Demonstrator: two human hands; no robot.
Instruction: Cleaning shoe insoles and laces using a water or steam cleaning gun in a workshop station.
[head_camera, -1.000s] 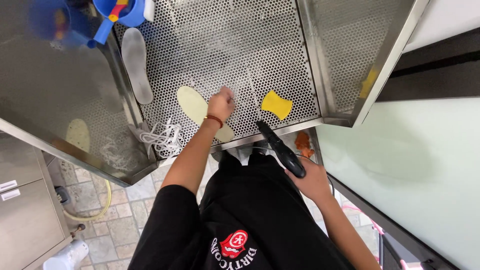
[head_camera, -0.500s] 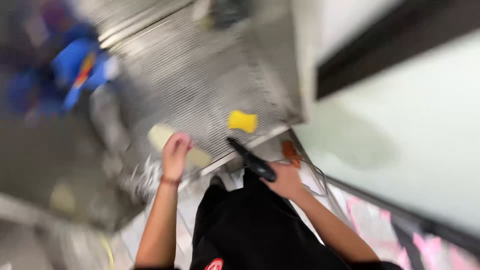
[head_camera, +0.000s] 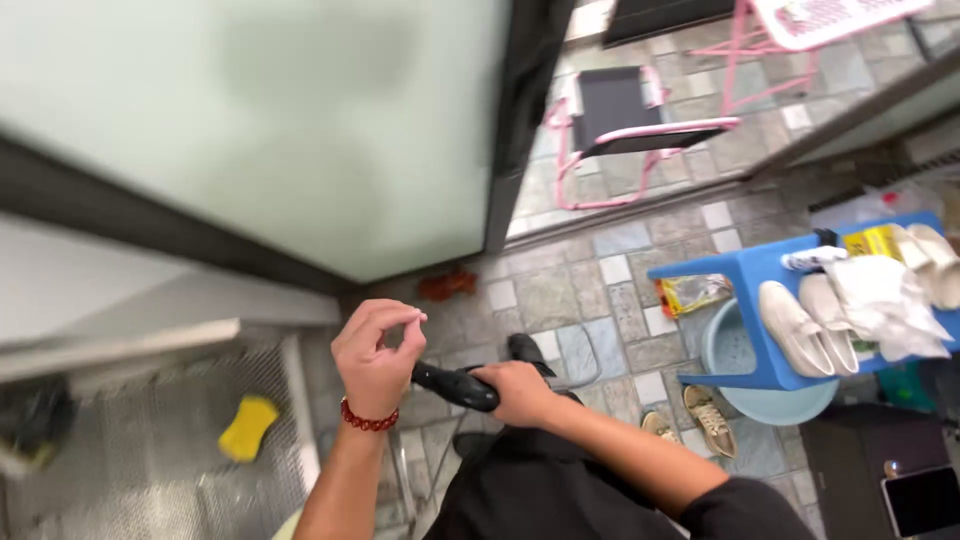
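My right hand (head_camera: 520, 392) grips a black handled tool (head_camera: 455, 386) that points left, level in front of my body. My left hand (head_camera: 375, 352), with a red bead bracelet at the wrist, hovers just left of the tool's tip with thumb and forefinger pinched together and nothing visible between them. Below left lies a perforated metal sink surface (head_camera: 130, 450) with a yellow sponge (head_camera: 247, 427) on it.
A frosted glass panel (head_camera: 270, 130) fills the upper left. On the tiled floor to the right stands a blue stool (head_camera: 775, 335) carrying white shoes (head_camera: 805, 312) and a cloth, over a pale basin (head_camera: 770, 405). Tan shoes (head_camera: 700, 420) lie beside my feet. A pink-framed chair (head_camera: 630, 125) stands farther off.
The view has swung right, away from the sink toward the floor. My left hand left the pale insole on the mesh and rose beside the tool. My right hand kept hold of the tool.
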